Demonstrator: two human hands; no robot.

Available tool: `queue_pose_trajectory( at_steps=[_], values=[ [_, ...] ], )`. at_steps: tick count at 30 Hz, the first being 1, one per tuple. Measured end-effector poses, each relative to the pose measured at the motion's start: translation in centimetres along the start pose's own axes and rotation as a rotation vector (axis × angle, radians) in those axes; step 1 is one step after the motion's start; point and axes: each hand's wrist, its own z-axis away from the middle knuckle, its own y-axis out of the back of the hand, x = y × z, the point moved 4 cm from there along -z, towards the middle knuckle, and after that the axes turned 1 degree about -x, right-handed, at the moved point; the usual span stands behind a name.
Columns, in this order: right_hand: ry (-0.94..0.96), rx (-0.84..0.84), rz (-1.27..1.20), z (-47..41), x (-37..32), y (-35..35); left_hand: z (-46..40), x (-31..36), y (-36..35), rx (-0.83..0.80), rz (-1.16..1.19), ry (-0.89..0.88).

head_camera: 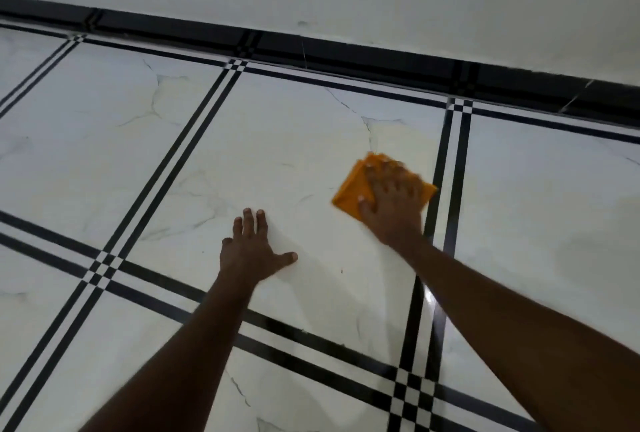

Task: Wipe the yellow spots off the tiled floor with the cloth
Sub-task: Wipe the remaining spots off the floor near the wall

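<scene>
Head view: your right hand (393, 203) presses flat, fingers spread, on the folded orange cloth (353, 189), pinning it rather than pinching it. The cloth lies on the white marble-pattern tile (277, 140), just left of the black double stripe (450, 168), toward the far wall. Your left hand (254, 251) rests open and empty on the same tile, nearer you. No yellow spots are discernible here. Keep the palm flat, apply even downward pressure, and overlap strokes.
</scene>
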Motion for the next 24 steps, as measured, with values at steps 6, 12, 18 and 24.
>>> queue_pose_trajectory(
  at_steps=[6, 12, 18, 24],
  values=[
    [-0.475, 0.094, -0.039, 8.6, 5.6, 2.0, 0.3, 1.2, -0.3, 0.048, 0.031, 0.026],
    [0.027, -0.055, -0.012, 0.1, -4.1, -0.3, 1.5, 3.3, -1.1, 0.194, -0.047, -0.135],
    [-0.488, 0.086, -0.028, 1.0, 13.4, 3.2, 1.7, 2.5, -1.3, 0.125, -0.038, -0.230],
    [-0.183, 0.034, -0.027, 9.2, -2.4, -0.2, 1.4, 4.4, -2.8, 0.164, -0.017, -0.262]
  ],
)
